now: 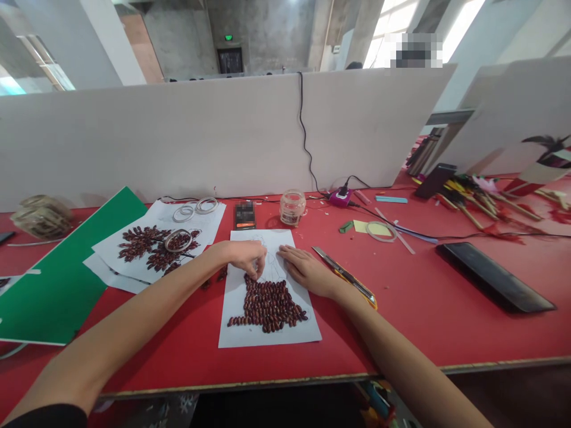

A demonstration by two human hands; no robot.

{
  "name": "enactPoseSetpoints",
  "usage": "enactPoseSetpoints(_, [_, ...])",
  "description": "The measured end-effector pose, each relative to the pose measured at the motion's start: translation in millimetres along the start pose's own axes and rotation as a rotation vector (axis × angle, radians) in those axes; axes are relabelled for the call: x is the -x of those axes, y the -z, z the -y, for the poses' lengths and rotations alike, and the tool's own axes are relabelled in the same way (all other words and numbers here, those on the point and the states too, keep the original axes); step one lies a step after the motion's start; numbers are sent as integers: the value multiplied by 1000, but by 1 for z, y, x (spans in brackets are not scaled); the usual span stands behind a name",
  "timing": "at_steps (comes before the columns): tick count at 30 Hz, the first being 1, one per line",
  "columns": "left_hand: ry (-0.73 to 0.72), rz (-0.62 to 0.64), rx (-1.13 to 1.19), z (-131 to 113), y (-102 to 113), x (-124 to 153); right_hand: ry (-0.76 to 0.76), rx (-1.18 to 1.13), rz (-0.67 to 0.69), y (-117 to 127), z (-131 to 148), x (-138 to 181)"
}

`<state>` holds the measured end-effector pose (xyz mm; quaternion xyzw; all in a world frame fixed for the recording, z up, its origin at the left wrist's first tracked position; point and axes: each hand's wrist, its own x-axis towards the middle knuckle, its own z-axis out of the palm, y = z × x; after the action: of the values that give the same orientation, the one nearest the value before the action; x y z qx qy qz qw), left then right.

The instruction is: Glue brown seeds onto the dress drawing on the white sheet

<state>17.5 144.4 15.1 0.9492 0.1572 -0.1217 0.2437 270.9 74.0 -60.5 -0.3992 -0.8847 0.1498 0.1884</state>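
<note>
A white sheet of paper (232,324) with a pencil drawing lies in front of me. Rows of dark red beans (270,303) cover the drawing's lower part. My left hand (247,257) is over the upper left of the bean rows, its fingers pinched and pointing down; what they hold, if anything, is too small to make out. My right hand (306,270) lies flat with its fingers stretched out on the paper's upper right edge. A few loose beans (222,273) lie on the table just left of the sheet.
Right of the paper is a utility knife (343,274); farther right lies a black tray-like object (495,276). Behind the sheet stand a glass jar (292,208), a phone (245,216) and a purple power socket (341,197). Left are bean-covered sheets (154,246), tape rolls (207,205) and a green board (57,291).
</note>
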Motion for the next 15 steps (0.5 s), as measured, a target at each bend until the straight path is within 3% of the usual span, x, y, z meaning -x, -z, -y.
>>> enactPoseSetpoints(6, [-6,-110,-194,-13,-8,8,-11,-16,-31,-4,-2,0])
enactPoseSetpoints(12, [100,-548,-151,-39,-55,52,-23,-19,-22,-1,3,0])
enactPoseSetpoints(15, [171,-643,-227,-46,-74,67,-31,-22,-31,-1,3,0])
